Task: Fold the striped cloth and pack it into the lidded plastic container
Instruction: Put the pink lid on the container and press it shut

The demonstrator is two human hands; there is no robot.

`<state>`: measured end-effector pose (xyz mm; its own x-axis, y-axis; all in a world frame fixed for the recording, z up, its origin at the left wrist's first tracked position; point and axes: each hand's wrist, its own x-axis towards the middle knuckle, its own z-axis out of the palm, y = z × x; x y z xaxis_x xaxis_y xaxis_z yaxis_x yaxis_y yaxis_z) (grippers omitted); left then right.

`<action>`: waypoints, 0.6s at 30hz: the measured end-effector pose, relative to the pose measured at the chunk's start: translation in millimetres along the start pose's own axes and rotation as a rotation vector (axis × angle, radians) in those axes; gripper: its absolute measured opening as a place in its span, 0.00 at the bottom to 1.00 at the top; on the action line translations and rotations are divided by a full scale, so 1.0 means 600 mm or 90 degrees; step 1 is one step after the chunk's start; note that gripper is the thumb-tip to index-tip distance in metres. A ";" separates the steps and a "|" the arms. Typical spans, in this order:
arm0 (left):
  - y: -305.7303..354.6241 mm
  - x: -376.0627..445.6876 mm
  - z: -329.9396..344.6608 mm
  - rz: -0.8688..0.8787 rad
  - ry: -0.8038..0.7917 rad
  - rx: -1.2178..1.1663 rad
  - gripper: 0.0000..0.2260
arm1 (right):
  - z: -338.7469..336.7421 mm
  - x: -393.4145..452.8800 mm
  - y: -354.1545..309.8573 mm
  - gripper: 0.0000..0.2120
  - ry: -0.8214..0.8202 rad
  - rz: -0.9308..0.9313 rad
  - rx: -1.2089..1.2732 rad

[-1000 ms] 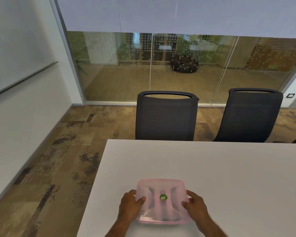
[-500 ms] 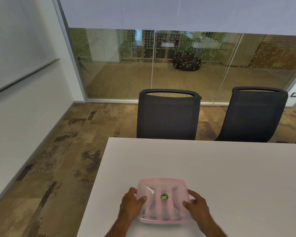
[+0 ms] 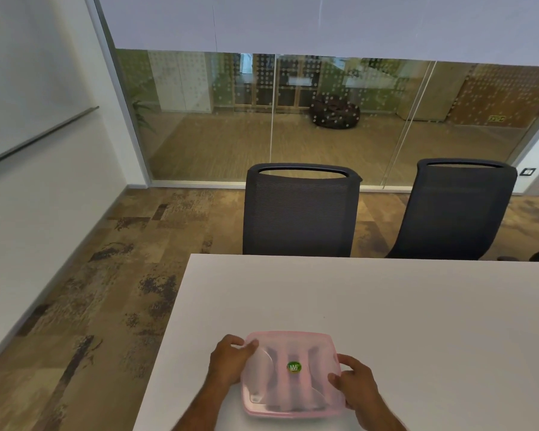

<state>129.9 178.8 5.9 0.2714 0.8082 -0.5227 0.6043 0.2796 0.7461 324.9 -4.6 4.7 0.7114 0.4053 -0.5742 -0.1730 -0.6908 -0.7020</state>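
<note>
Pink lidded plastic container at the near edge of the white table, lid on, dark stripes of the striped cloth dimly visible through it. Left hand and right hand clamped on opposite sides, thumbs over the lid. Probably pressing the lid shut, steadying the box.

— Sleeves on the left hand or its forearm?
— None seen; bare from wrist down to the frame's lower edge; no watch, no band.
— And the right hand?
— Bare likewise; no ring visible on the fingers; no glove; forearm uncovered too; nails too small to judge.
</note>
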 end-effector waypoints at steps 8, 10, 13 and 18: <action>0.011 0.023 0.019 0.012 0.038 0.019 0.11 | -0.002 0.006 0.003 0.17 0.016 -0.022 -0.024; 0.014 0.030 0.022 0.007 0.031 0.040 0.12 | -0.002 0.006 0.004 0.17 0.025 -0.021 -0.026; 0.013 0.037 0.028 0.003 0.043 0.086 0.16 | -0.002 0.004 0.004 0.16 0.025 -0.029 -0.027; 0.009 0.028 0.023 0.016 0.066 0.030 0.12 | 0.003 0.003 0.008 0.17 0.025 -0.030 0.003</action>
<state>147.9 186.9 -4.8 0.2096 0.8644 -0.4571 0.6329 0.2364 0.7373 324.1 -5.9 -0.3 0.7451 0.4131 -0.5236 -0.1418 -0.6690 -0.7296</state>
